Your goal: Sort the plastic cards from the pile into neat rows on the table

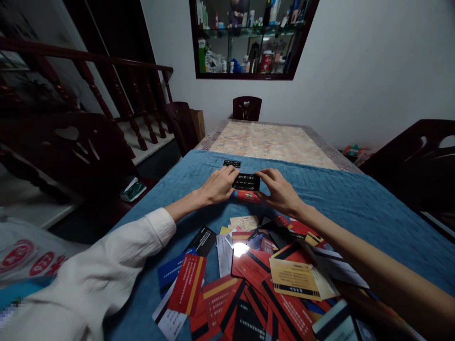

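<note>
A black card (248, 182) with pale printed lettering is held by its two short sides between my hands. My left hand (223, 183) pinches its left edge, fingers bent. At the right edge, the fingers of my right hand (280, 190) are closed on it. Just below the black card, a red card (248, 196) shows between my hands; whether the two touch I cannot tell. Another black card (232, 164) lies on the blue cloth beyond my left hand. Nearer to me spreads a loose heap of cards, among them a red card (187, 284) and a yellow card (295, 278).
A blue cloth (348, 227) covers the near part of the table, with the patterned tabletop (263, 142) beyond it. Dark wooden chairs stand around, one chair (247, 108) at the far end. At the lower left is a white plastic bag (28, 251).
</note>
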Demonstrator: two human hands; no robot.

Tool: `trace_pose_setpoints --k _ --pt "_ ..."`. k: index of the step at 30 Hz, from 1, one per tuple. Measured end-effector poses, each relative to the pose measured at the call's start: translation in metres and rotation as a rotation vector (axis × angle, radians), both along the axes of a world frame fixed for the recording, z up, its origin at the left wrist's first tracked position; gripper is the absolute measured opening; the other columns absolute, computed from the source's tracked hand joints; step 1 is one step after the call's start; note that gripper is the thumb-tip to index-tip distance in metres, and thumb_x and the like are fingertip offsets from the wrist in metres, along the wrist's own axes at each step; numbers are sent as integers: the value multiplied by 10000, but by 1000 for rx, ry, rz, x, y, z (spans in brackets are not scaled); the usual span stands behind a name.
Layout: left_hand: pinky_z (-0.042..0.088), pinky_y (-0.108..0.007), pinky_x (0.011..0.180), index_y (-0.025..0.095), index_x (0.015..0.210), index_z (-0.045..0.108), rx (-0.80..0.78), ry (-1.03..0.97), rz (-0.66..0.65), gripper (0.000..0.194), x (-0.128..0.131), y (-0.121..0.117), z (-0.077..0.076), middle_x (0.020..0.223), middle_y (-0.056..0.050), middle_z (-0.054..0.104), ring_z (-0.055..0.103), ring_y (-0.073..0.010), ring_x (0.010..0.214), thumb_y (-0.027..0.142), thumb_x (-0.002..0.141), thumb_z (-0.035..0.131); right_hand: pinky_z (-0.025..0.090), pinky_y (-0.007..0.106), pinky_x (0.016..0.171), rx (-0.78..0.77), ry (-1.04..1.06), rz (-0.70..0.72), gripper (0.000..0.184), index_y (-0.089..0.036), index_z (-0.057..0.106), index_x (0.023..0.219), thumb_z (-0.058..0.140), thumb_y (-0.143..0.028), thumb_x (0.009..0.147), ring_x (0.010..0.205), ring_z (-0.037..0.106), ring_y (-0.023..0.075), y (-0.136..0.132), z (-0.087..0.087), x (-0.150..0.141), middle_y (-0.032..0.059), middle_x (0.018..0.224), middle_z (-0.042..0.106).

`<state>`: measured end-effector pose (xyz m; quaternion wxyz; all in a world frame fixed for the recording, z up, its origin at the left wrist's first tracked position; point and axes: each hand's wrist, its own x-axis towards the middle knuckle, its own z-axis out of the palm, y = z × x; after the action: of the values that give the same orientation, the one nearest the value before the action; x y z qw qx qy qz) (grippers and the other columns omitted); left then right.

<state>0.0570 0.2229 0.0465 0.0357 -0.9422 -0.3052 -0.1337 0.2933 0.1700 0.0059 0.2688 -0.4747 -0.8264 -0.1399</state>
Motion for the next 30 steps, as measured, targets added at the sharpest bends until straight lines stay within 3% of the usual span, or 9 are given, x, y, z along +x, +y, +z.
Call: trace_pose_setpoints --k 11,17,30 --pt "498 -409 946 122 1183 582 -31 -12 47 400 3 73 -1 1199 -142 571 560 -288 1101 169 789 629 485 445 965 -119 68 18 523 -130 542 1320 612 -265 820 1138 531 306 83 -2 -3 173 1226 545" --pt "492 -368 953 119 1163 599 -58 -12 89 406 8 110 -9 1204 -129 570 570 -270 1099 109 758 624 461 436 996 -162 99 5 493 -146 581 1287 630 -238 805 1122 552 290 120 -8 -4 157 1228 572" --pt "490 -328 935 123 1083 646 -130 7 164 342 22 161 -29 1179 -126 606 602 -271 1083 123 744 603 452 387 1019 -268 91 -96 455 -141 642 1238 626 -155 784 1138 574 267 167 -24 -7 146 1229 619"
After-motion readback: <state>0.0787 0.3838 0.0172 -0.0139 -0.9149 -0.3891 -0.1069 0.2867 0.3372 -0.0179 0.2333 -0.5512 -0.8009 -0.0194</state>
